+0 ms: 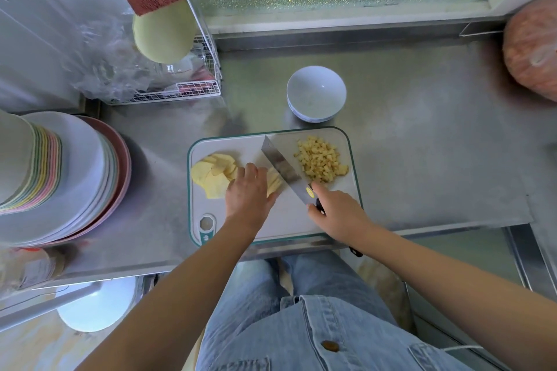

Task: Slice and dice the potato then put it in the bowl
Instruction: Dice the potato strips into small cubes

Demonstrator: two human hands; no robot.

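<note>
Gripping the knife (pixel 281 166), the right hand (pixel 339 211) angles its blade from 11 to 5 o'clock, just beside the potato strips (pixel 275 182) on the board (pixel 289 220). At their 9 o'clock, the left hand (pixel 249 191) holds them down with curled fingers; the bowl (pixel 316 93) waits at 12.

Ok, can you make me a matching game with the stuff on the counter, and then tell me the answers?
Things:
1. bowl
2. potato cubes
3. potato slices
4. knife

Places:
A. held in the right hand
B. on the left end of the cutting board
C. empty, on the counter beyond the board
D. piled on the right end of the board

Pairs: 1-C, 2-D, 3-B, 4-A
</note>
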